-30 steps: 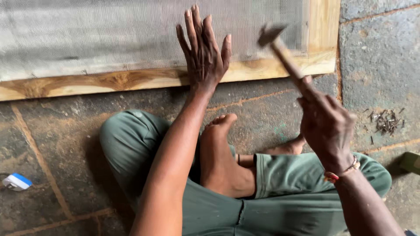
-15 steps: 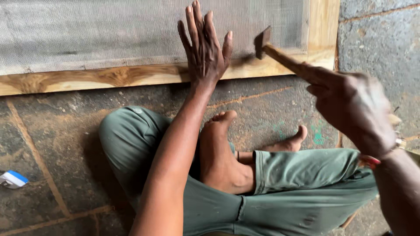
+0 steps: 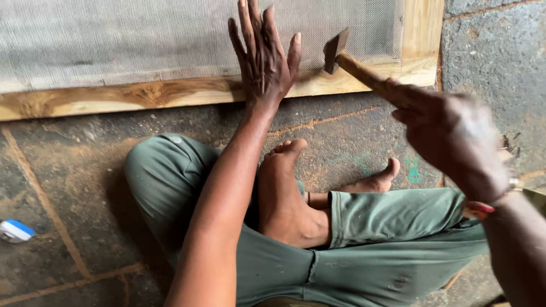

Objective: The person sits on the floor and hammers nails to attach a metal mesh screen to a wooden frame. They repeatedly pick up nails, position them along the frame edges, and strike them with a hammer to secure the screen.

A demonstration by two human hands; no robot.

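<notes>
A wooden frame (image 3: 142,96) covered with grey wire mesh (image 3: 114,40) lies on the stone floor in front of me. My left hand (image 3: 263,54) presses flat on the mesh and the frame's lower rail, fingers spread. My right hand (image 3: 449,136) grips the wooden handle of a hammer (image 3: 347,59). Its dark metal head sits just above the mesh near the frame's lower right corner, a short way right of my left hand. I sit cross-legged in green trousers with bare feet.
A small blue and white object (image 3: 16,231) lies on the floor at the far left. Dark stone slabs with joints surround me, with debris (image 3: 509,142) at the right edge.
My right hand has swung the hammer from raised down towards the mesh, and the hand now looms closer to the camera. My left hand has stayed pressed on the frame.
</notes>
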